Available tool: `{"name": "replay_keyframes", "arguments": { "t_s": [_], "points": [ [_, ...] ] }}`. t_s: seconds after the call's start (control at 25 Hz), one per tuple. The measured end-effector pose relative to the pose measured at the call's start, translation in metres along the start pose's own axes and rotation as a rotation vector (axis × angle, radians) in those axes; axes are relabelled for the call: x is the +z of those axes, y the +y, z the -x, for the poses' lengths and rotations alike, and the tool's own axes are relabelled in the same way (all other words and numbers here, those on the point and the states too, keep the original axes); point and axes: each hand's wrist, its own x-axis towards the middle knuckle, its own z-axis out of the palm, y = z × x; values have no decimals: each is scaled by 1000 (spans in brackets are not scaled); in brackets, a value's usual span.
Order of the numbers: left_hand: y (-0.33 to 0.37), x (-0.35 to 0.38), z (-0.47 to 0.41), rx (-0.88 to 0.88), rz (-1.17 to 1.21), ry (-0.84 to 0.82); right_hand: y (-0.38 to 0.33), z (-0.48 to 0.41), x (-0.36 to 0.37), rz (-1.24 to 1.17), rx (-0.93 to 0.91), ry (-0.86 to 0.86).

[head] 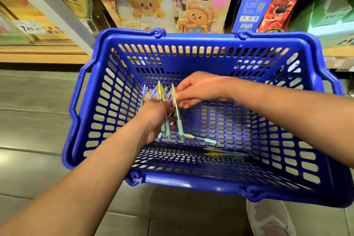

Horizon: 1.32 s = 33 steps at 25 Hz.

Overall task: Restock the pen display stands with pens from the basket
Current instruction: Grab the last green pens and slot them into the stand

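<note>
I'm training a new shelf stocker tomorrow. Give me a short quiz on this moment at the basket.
1. True or false: the left hand grips a bundle of pens.
2. What does the right hand pinch? A) a single pen B) a roll of tape C) nothing
3. Fill in: loose pens lie on the floor of the blue ____.

Key: 1 true; 2 A; 3 basket.
</note>
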Motion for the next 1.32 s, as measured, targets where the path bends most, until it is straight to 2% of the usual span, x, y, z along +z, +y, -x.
{"name": "replay_keyframes", "arguments": {
  "t_s": [0.2,0.4,0.44,0.52,0.6,0.64,0.72,0.8,0.88,1.0,1.04,1.2,1.24,1.32],
  "points": [
    [5,3,3,-6,194,-63,2,-2,10,-433,-7,117],
    [6,7,5,52,158,-52,7,-5,18,-348,6,128],
    [7,7,6,55,168,-45,11,-5,19,-241,42,137],
    [8,5,8,72,181,-44,26,-3,23,211,144,78],
    [8,1,9,113,147,-65,46,-3,34,773,278,-109],
    [7,-1,10,137,120,-78,57,-2,42,981,346,-192],
    [4,-3,11,168,90,-98,74,0,62,1207,419,-200],
    [5,-3,11,177,104,-107,86,0,76,1277,424,-135],
    [6,-5,11,183,123,-103,88,-1,77,1196,413,-102],
    [6,-7,6,174,156,-65,76,-2,56,945,343,-53],
    [5,-7,5,166,164,-39,69,-1,47,805,306,-16],
    [4,-7,0,137,138,107,36,14,34,-32,160,130],
    [4,-5,0,134,131,124,30,17,34,-178,125,132],
    [7,0,2,142,172,97,23,21,37,-299,57,106]
  ]
}}
